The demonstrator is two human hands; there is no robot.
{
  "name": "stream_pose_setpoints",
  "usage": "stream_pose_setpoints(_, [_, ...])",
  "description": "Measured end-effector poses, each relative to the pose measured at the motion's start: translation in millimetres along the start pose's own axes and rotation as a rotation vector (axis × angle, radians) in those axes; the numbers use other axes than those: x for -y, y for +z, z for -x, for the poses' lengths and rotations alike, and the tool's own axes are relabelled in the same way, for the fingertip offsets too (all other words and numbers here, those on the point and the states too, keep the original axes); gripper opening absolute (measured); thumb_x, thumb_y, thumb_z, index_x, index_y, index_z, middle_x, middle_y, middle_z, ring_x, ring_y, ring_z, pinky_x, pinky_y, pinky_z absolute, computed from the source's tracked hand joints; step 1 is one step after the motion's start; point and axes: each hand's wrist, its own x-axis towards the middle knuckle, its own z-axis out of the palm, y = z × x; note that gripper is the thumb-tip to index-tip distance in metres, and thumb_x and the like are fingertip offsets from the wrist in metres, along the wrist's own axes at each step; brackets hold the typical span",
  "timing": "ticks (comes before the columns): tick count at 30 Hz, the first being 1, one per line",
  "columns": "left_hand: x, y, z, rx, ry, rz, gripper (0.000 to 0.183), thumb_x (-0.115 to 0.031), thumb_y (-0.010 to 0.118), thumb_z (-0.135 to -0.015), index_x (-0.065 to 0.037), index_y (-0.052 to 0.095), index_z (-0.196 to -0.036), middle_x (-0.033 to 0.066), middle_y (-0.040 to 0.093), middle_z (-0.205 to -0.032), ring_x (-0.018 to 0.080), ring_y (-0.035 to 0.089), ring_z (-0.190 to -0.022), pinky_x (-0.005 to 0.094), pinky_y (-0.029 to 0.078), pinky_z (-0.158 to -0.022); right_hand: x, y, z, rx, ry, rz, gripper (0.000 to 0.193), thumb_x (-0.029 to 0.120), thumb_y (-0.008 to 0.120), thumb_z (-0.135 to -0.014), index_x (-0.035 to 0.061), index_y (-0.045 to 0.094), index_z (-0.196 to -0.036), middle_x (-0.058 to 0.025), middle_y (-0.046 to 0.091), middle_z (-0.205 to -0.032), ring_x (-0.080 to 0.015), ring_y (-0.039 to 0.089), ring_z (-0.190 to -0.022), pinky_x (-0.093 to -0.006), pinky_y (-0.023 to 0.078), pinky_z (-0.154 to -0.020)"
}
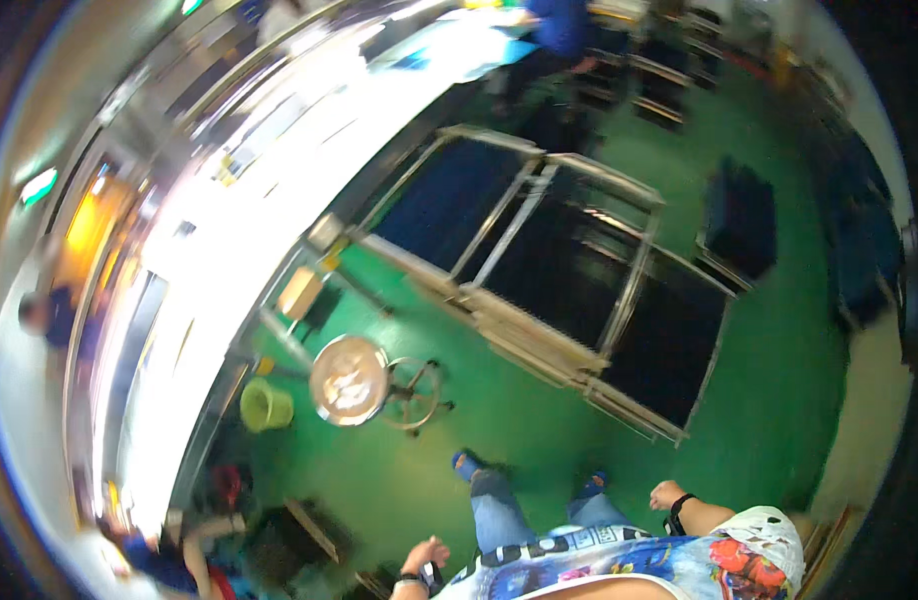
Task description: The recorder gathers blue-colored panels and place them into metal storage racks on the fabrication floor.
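Observation:
My left hand [426, 555] hangs low at my side, its fingers loosely curled and nothing visible in them. On the other side my right hand [667, 495] is held away from my body, also loosely closed, with nothing showing in it. Dark bands or devices sit on both wrists. Neither hand touches anything. Nearest ahead of me is a round metal stool [350, 380] with a shiny seat and a wheeled base. My feet in blue footwear stand apart on the green floor [539, 430].
Metal-framed carts [549, 250] with dark tops stand ahead. A long, brightly lit workbench [259, 190] runs along the left. Beneath it are a green bin [267, 405] and a small tan box [299, 294]. A dark stack [739, 220] stands at right. Other people are along the bench.

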Motion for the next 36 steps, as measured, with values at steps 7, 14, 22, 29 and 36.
stream_pose_setpoints(7, [-53.1,-128.6,3.6,-0.388,0.15,0.445,0.028,-0.027,0.05,-0.085,0.001,0.051,-0.08,0.0142,0.059,-0.073,0.0269,0.059,-0.062,0.0387,0.049,-0.057,261.4,28.9,-11.9,0.039,-0.275,-0.347,0.021,0.021,0.053,-0.083,0.0039,0.051,-0.096,-0.0099,0.062,-0.074,-0.0154,0.06,-0.057,-0.0257,0.045,-0.046])
stream_pose_setpoints(14, [-144.3,-181.0,-51.9,-0.489,0.142,0.749,0.035,-0.021,0.044,-0.088,0.009,0.041,-0.106,0.0244,0.056,-0.093,0.0354,0.06,-0.076,0.0394,0.05,-0.063,469.9,77.5,61.1,0.284,-0.54,-0.265,0.024,0.019,0.05,-0.087,0.0026,0.051,-0.104,-0.0103,0.061,-0.089,-0.0153,0.06,-0.076,-0.0249,0.046,-0.066])
stream_pose_setpoints(22, [-317.0,-153.9,-140.2,-0.641,0.321,0.095,0.037,-0.032,0.053,-0.079,0.003,0.059,-0.089,0.0178,0.062,-0.086,0.0277,0.06,-0.079,0.0376,0.048,-0.068,575.8,5.4,29.9,0.132,-0.602,-0.326,0.021,0.016,0.05,-0.085,0.0004,0.054,-0.099,-0.01,0.063,-0.082,-0.0132,0.06,-0.068,-0.0227,0.047,-0.06])
stream_pose_setpoints(29, [-426.5,-208.5,-151.9,-0.55,0.463,-0.807,0.026,-0.023,0.043,-0.083,-0.008,0.061,-0.094,0.0161,0.062,-0.088,0.0342,0.057,-0.081,0.044,0.045,-0.067,699.4,-44.6,19.7,0.087,-0.767,-0.42,0.017,0.014,0.048,-0.086,0.003,0.054,-0.097,-0.0089,0.063,-0.081,-0.0129,0.06,-0.069,-0.0235,0.047,-0.062])
stream_pose_setpoints(36, [-472.0,-289.3,-155.4,-0.815,0.372,-0.35,0.03,-0.03,0.053,-0.077,-0.003,0.064,-0.085,0.018,0.062,-0.089,0.0325,0.059,-0.086,0.0405,0.047,-0.073,780.1,-43.3,17.5,0.147,-0.803,-0.47,0.018,0.015,0.048,-0.087,0.0019,0.055,-0.096,-0.0083,0.063,-0.081,-0.0135,0.06,-0.07,-0.0242,0.048,-0.064])
